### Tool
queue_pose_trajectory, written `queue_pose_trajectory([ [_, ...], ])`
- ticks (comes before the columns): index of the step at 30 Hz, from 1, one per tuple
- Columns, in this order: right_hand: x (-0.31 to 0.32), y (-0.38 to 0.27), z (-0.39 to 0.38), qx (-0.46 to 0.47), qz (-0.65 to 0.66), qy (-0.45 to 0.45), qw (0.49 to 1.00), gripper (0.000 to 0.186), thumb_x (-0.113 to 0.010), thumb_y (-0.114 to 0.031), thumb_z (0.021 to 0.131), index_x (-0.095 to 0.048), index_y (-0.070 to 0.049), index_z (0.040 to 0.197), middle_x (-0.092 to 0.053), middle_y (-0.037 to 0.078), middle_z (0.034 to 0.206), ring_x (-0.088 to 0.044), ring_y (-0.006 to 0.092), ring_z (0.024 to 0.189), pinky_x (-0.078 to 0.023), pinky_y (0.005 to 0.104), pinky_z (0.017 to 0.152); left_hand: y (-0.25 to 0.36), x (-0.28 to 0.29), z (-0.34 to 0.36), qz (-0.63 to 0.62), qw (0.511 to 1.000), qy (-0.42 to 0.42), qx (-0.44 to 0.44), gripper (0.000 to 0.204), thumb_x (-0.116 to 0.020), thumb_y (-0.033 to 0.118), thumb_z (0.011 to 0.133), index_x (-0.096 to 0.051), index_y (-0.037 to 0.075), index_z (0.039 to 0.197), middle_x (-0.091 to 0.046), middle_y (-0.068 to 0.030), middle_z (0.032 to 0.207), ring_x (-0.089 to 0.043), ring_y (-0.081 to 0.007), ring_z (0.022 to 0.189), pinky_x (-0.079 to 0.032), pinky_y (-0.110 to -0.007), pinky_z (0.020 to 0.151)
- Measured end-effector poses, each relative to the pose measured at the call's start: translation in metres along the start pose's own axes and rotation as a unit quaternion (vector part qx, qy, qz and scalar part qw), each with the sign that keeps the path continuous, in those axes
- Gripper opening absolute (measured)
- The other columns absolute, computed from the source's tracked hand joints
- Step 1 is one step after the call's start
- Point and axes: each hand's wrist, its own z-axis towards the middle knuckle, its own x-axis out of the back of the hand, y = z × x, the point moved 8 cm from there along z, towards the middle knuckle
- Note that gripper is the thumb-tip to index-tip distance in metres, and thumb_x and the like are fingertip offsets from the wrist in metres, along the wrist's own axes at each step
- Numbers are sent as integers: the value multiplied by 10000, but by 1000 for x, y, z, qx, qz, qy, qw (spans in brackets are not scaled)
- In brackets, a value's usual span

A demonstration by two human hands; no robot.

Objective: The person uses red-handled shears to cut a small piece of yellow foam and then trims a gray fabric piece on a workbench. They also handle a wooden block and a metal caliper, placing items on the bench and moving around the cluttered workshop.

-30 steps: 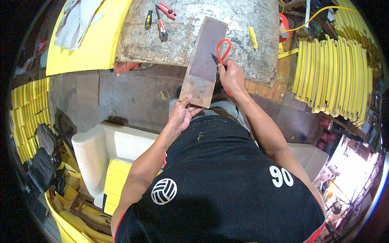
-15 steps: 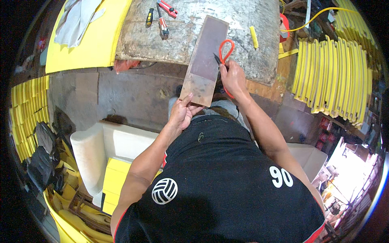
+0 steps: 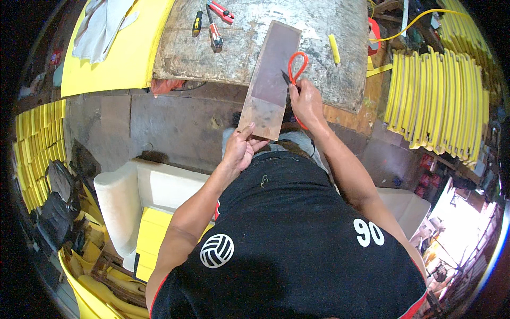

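Yellow foam pieces [image 3: 40, 154], too many to count, stand in rows at the far left. Next comes one broad yellow sheet [image 3: 141, 58], with one grey cloth [image 3: 101, 32] spread over it. To its right is a worn, scuffed desk [image 3: 180, 56]. On it lie three tools close together: one black-and-yellow screwdriver [image 3: 197, 24], one red-and-white screwdriver [image 3: 215, 34] and one red hand tool [image 3: 221, 12].

Near the middle, one long flat board [image 3: 268, 74], tan with a purplish-grey face, slants from the person's body out over the desk. The person's two hands are both in use. The left hand [image 3: 241, 150] is half curled, thumb on top of the board's near end and fingers beneath it. The right hand [image 3: 307, 103] is closed around one pair of orange-handled scissors [image 3: 290, 72], their dark tips at the board's right edge; whether they touch it cannot be told. Further right, one short yellow strip [image 3: 333, 49] lies on the desk, then a packed row of yellow-edged pads [image 3: 438, 101].
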Motion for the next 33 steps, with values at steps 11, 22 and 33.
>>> queue_pose_trajectory([
  [11, 5, 1, -40, -27, 40, -34, 998, 240, -596, -218, 883, -569, 17, 917, -604, 248, 847, -591, 431, 818, -452, 498, 726, 2, 3, 2, 3, 1000, 11, -4, 365, -544, 218, 963, -474, -11, 1239, -610, -195, 1151, -637, -301, 1038, -535, -447, 902],
  [22, 6, 0, -47, -18, 47, -52, 997, 227, -592, -206, 889, -565, 14, 937, -599, 239, 848, -588, 425, 827, -460, 480, 741, 3, 6, 4, 6, 1000, 12, 0, 351, -546, 213, 961, -476, -2, 1230, -612, -188, 1151, -635, -297, 1042, -532, -445, 906],
  [33, 33, 25, 16, -91, 78, 52, 991, 314, -622, -233, 873, -548, 28, 1031, -642, 261, 843, -629, 442, 822, -482, 485, 733, 6, 14, 20, -6, 1000, 12, -5, 404, -522, 194, 970, -409, -5, 1303, -544, -191, 1262, -581, -314, 1133, -505, -469, 967],
])
